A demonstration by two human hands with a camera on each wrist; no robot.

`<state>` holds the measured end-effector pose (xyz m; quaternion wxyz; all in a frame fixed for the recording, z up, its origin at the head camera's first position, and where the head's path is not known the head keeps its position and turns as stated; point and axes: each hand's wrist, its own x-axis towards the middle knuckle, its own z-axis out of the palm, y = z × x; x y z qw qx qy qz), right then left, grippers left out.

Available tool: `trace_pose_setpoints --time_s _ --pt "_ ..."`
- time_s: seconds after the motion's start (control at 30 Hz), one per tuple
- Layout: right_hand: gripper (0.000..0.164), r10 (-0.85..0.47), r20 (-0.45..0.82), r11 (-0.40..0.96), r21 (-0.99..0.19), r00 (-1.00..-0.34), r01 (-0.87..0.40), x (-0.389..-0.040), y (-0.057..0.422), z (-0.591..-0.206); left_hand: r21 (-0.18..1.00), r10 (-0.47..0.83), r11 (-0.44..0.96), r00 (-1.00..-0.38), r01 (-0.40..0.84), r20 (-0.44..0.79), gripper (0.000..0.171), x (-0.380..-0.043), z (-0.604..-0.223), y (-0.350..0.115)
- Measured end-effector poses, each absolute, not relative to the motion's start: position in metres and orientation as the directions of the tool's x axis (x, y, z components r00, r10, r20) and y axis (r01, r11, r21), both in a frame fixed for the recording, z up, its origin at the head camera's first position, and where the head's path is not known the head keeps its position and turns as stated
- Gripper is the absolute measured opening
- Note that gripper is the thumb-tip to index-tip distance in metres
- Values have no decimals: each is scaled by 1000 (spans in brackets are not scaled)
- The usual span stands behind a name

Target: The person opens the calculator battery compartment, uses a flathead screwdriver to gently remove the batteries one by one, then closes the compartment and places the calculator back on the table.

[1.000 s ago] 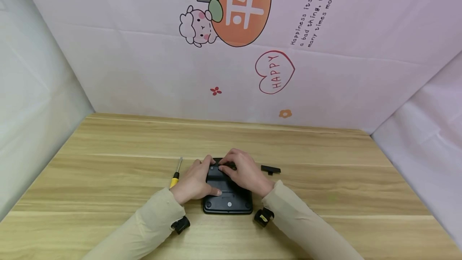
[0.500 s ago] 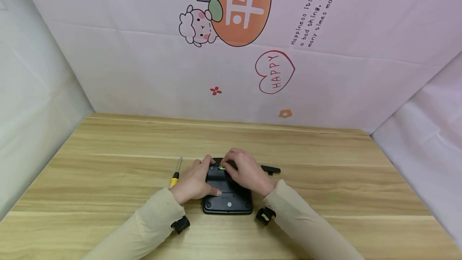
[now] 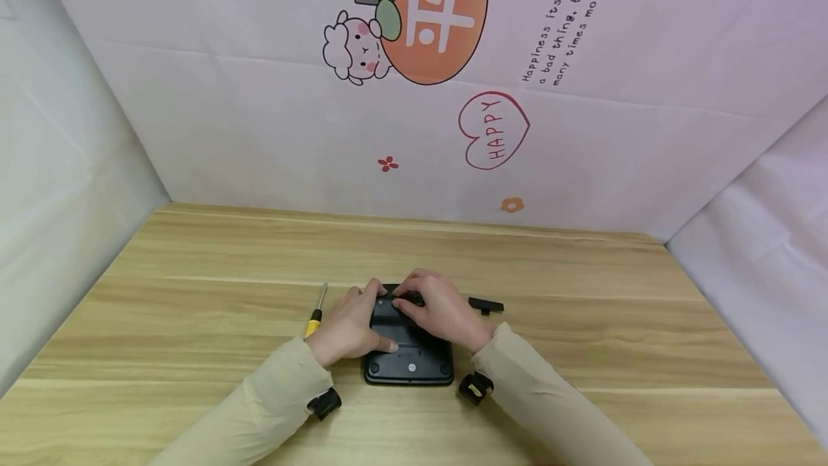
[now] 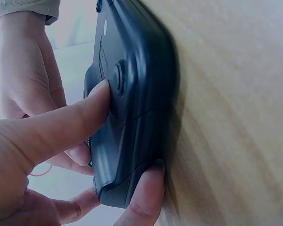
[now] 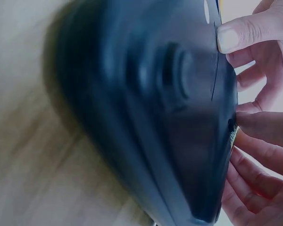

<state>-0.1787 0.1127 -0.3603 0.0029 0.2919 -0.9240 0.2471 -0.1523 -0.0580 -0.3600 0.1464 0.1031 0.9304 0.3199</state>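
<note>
A black device like a desk calculator (image 3: 414, 372) lies face down on the table, its rubber feet upward. My left hand (image 3: 346, 329) grips its left side, with the thumb pressed on the back and the fingers round the far edge. At the device's far end my right hand (image 3: 440, 308) bends thumb and fingers together over the slot. A thin green-gold battery (image 5: 234, 135) shows by the right fingertips in the right wrist view, mostly hidden by them. In the left wrist view the left thumb (image 4: 96, 101) sits beside a round foot.
A small black battery cover (image 3: 485, 305) with a tab lies right of the device. Left of it, partly behind the left hand, is a screwdriver with a yellow and black handle (image 3: 313, 323). A printed white cloth (image 3: 291, 142) stands behind the wooden table (image 3: 582, 351).
Half a second ago the battery showed lengthwise beneath the right fingertips; now those fingers have shifted slightly and closed over it. The left hand and the device have stayed in place.
</note>
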Motion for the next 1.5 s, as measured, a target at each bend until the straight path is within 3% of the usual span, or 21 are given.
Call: trace_pose_setpoints --time_s 0.43,1.5 --pt "14 -555 179 713 -401 -813 -575 -178 111 -360 645 287 758 -937 94 -201 71 -153 -361 -58" --pt "12 -577 191 668 -449 -794 -593 -174 115 -359 641 282 764 -932 76 -226 78 -152 -358 -58"
